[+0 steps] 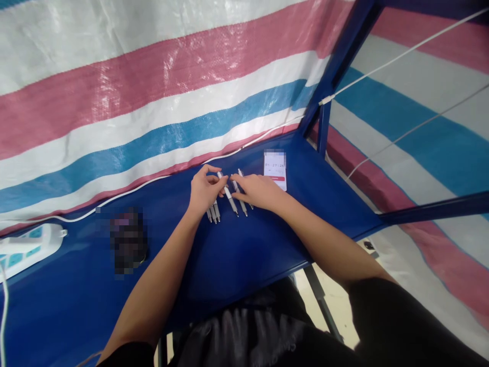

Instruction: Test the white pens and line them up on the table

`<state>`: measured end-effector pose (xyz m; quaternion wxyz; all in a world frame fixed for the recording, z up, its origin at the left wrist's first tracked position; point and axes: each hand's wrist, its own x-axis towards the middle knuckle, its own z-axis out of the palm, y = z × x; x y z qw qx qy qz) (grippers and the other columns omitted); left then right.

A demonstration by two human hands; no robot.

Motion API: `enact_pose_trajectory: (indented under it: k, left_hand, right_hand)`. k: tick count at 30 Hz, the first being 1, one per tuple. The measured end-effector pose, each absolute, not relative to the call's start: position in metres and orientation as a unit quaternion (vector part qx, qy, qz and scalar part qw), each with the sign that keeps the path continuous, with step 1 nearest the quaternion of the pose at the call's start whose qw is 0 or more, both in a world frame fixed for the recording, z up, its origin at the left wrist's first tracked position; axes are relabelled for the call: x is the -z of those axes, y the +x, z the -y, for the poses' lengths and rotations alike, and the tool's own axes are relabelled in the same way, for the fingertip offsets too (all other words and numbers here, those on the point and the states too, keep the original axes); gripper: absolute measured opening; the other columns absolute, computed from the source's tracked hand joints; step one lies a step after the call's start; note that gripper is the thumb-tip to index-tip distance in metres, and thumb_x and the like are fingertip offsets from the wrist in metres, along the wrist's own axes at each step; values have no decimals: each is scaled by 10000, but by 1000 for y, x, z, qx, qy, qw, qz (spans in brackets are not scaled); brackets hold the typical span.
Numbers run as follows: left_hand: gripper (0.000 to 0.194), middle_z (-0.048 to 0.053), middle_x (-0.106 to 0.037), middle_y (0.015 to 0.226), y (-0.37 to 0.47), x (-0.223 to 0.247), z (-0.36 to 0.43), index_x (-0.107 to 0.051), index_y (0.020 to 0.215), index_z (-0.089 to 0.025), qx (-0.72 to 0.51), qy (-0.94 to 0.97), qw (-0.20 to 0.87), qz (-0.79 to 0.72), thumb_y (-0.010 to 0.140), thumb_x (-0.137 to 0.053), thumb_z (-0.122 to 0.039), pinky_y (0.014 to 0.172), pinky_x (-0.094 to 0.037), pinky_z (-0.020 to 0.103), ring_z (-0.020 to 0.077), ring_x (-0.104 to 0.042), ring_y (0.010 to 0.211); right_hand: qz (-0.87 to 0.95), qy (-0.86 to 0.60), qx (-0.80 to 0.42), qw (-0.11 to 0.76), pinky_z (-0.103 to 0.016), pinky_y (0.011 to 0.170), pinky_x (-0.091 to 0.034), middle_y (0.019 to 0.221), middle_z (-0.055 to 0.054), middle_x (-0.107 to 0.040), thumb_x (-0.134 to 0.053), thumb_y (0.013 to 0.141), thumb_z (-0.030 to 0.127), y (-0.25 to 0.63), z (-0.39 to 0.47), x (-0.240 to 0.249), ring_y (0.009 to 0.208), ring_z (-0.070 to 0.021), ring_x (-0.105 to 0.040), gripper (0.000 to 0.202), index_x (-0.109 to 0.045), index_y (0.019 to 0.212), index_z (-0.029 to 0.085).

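Several white and grey pens lie on the blue table point(244, 255), their tips toward me. My left hand point(204, 189) has its fingers closed on the upper part of a white pen point(229, 198). Under and beside that hand lies a small group of pens point(214, 211). My right hand point(260, 191) is over another group of pens point(241, 200), its thumb and fingertips around them; whether it grips one or only touches them is too small to tell.
Behind my right hand lies a phone point(275, 171) showing a timer. A blurred dark object point(129, 239) is on the left, near a white power strip point(34, 250). A white cable point(148, 181) runs along the striped sheet point(160, 76). Blue frame bars point(324, 122) stand at the right.
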<state>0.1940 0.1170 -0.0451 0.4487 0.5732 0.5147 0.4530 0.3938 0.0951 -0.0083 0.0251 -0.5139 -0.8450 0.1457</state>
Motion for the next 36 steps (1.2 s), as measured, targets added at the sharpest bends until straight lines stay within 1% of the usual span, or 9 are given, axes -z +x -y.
enact_pose_trajectory:
  k: [3, 9, 13, 19, 22, 29, 31, 33, 36]
  left_hand:
    - [400, -10, -712, 626, 195, 44, -116, -653, 1029, -207, -451, 578, 442, -517, 779, -923, -364, 454, -509, 228, 141, -646, 449]
    - [346, -16, -708, 604, 196, 45, -116, -710, 1024, -207, -448, 585, 417, -532, 800, -915, -373, 437, -487, 231, 140, -630, 430]
    - [374, -1, -756, 673, 195, 52, -119, -742, 1104, -207, -432, 610, 403, -527, 808, -907, -366, 534, -561, 262, 168, -706, 513]
    - [300, 2, -754, 653, 195, 59, -124, -744, 994, -207, -417, 619, 390, -539, 787, -903, -356, 575, -560, 297, 188, -714, 525]
    - [233, 2, -748, 637, 196, 57, -124, -744, 921, -211, -408, 629, 379, -543, 808, -882, -361, 582, -543, 302, 190, -711, 525]
    - [218, -1, -757, 645, 199, 54, -123, -760, 917, -216, -393, 646, 356, -549, 833, -876, -381, 616, -550, 320, 206, -729, 547]
    - [221, 2, -767, 663, 199, 53, -123, -767, 957, -213, -398, 645, 347, -552, 857, -865, -385, 632, -563, 324, 212, -746, 573]
    - [256, 4, -782, 698, 199, 53, -123, -776, 1058, -205, -401, 650, 333, -553, 872, -863, -358, 670, -583, 329, 211, -758, 596]
    - [290, 16, -800, 760, 202, 53, -123, -774, 1118, -188, -375, 668, 314, -561, 869, -880, -294, 697, -599, 330, 195, -748, 593]
  right_hand:
    - [845, -517, -138, 19, -379, 710, -452, 1182, -168, -821, -664, 1082, 457, 393, -95, 12, 1043, -388, -795, 451, -596, 1439, 191]
    - [845, -519, -123, 35, -368, 712, -460, 1222, -164, -817, -690, 1074, 451, 397, -99, 15, 1065, -382, -799, 454, -573, 1431, 196]
    - [837, -528, -138, 33, -354, 698, -444, 1208, -157, -816, -689, 1073, 442, 400, -101, 15, 1094, -373, -787, 434, -583, 1418, 200]
    - [840, -514, -167, 40, -328, 664, -393, 1141, -111, -819, -709, 1062, 359, 405, -105, 14, 1031, -320, -782, 416, -583, 1440, 237]
    - [836, -519, -175, 37, -322, 648, -372, 1129, -113, -815, -717, 1057, 365, 407, -105, 13, 1000, -312, -774, 429, -590, 1445, 232]
    - [830, -522, -187, 51, -329, 657, -362, 1067, -110, -810, -673, 1084, 406, 409, -105, 9, 985, -308, -756, 369, -621, 1394, 213]
    - [828, -524, -192, 54, -330, 660, -364, 1048, -114, -806, -646, 1100, 408, 409, -105, 8, 956, -295, -748, 314, -644, 1336, 201]
    - [826, -526, -194, 56, -331, 669, -369, 1040, -118, -803, -623, 1112, 406, 409, -105, 7, 942, -287, -743, 277, -659, 1285, 193]
    - [827, -526, -189, 56, -331, 674, -371, 1040, -116, -800, -592, 1125, 414, 409, -104, 6, 961, -290, -747, 279, -661, 1279, 192]
